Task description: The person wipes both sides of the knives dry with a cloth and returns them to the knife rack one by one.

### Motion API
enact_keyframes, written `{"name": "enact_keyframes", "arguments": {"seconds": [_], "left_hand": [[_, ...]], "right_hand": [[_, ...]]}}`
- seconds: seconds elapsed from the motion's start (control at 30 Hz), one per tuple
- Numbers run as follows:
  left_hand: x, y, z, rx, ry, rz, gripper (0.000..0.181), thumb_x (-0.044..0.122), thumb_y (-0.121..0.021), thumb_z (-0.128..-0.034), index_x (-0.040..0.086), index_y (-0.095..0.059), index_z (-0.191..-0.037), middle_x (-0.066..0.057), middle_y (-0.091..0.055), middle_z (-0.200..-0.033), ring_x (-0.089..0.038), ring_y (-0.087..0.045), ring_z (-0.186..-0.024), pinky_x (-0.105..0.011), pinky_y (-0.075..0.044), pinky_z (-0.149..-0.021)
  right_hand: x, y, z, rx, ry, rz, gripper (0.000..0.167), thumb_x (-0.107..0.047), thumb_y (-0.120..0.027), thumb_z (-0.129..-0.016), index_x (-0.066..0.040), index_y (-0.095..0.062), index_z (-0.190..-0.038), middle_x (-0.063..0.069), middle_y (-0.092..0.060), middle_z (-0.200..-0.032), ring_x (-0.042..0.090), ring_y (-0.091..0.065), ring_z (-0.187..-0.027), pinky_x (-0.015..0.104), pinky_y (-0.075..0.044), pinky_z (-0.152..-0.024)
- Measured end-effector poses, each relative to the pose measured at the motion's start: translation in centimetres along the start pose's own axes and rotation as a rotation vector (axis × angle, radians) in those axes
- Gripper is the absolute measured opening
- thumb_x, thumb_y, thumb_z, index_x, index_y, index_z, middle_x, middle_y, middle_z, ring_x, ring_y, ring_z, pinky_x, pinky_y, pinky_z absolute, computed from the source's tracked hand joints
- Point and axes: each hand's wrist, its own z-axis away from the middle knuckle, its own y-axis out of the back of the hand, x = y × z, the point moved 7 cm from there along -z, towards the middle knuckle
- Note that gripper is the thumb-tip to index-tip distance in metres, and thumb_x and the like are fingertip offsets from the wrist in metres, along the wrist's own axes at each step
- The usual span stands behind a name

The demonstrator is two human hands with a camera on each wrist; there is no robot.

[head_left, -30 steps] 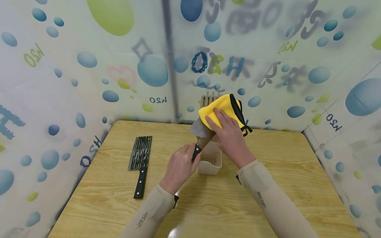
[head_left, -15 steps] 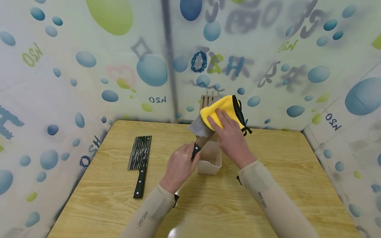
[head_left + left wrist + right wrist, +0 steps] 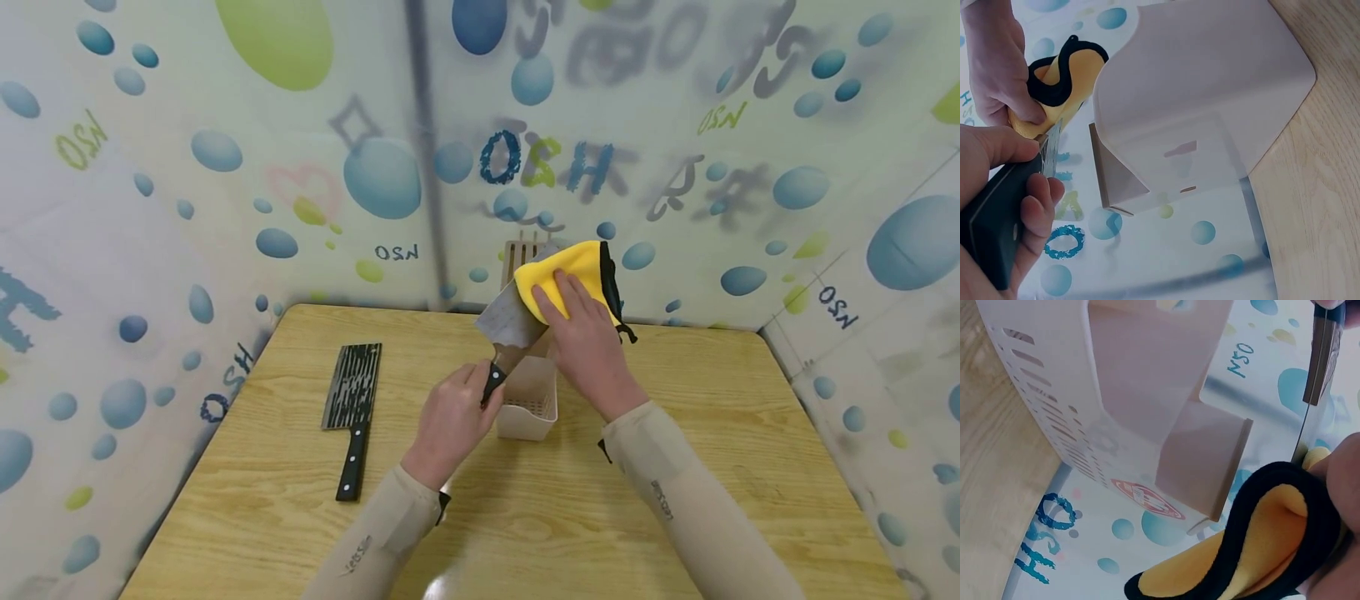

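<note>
My left hand [image 3: 452, 418] grips the black handle [image 3: 493, 382] of a cleaver whose blade [image 3: 512, 321] slants up to the right. Over the blade's upper part lies a yellow cloth [image 3: 573, 260] with black edging. My right hand [image 3: 588, 346] holds that cloth against the blade, fingers spread on it. In the left wrist view the cleaver's handle [image 3: 1000, 206] sits in my curled left fingers. The right wrist view shows the cloth [image 3: 1272, 544] folded round the blade's edge, with my right hand [image 3: 1341, 506] partly out of frame.
A pale slotted holder [image 3: 528, 423] stands on the wooden table [image 3: 637, 517] below and behind the cleaver. Another cleaver [image 3: 354, 392], with a black-streaked blade, lies at the left. A patterned backdrop [image 3: 300, 250] rises behind the table.
My right hand and the cloth have moved slightly to the right along the blade, so more of its metal shows. My left hand and its grip look nearly the same.
</note>
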Motion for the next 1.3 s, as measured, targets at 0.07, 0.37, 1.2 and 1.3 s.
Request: {"name": "enact_keyframes", "arguments": {"seconds": [0.07,0.37,1.2,1.3], "left_hand": [[0.0,0.0,0.0,-0.001,0.001,0.002,0.024,0.008,-0.079,-0.0897,-0.008,-0.07,-0.106,-0.015,-0.07,-0.085,-0.022,-0.07,-0.068,-0.031,-0.058,-0.055],[0.3,0.2,-0.1,-0.004,-0.001,0.012,0.025,0.008,-0.078,-0.0899,-0.009,-0.07,-0.106,-0.016,-0.07,-0.085,-0.021,-0.069,-0.067,-0.031,-0.057,-0.055],[-0.2,0.1,-0.1,-0.001,0.041,0.034,0.02,0.007,-0.076,-0.0913,-0.007,-0.068,-0.103,-0.012,-0.067,-0.079,-0.018,-0.063,-0.061,-0.029,-0.052,-0.05],[-0.4,0.2,-0.1,0.011,0.057,0.056,0.019,0.007,-0.076,-0.0909,-0.007,-0.068,-0.101,-0.012,-0.066,-0.078,-0.018,-0.061,-0.059,-0.028,-0.05,-0.049]], "right_hand": [[0.3,0.1,-0.2,0.009,-0.003,0.007,0.055,0.008,-0.062,-0.093,-0.007,-0.057,-0.146,0.03,-0.047,-0.151,0.047,-0.049,-0.138,0.061,-0.052,-0.095],[1.8,0.3,-1.0,-0.042,-0.047,0.015,0.054,0.004,-0.061,-0.095,-0.006,-0.054,-0.148,0.031,-0.044,-0.152,0.049,-0.047,-0.138,0.062,-0.052,-0.096],[0.7,-0.1,-0.4,-0.012,-0.016,-0.022,0.053,0.002,-0.062,-0.093,-0.003,-0.057,-0.146,0.035,-0.044,-0.148,0.054,-0.047,-0.13,0.059,-0.046,-0.106],[0.1,-0.2,-0.2,-0.004,0.0,-0.031,0.055,0.002,-0.065,-0.091,-0.003,-0.056,-0.145,0.035,-0.044,-0.148,0.054,-0.047,-0.129,0.058,-0.043,-0.11]]}}
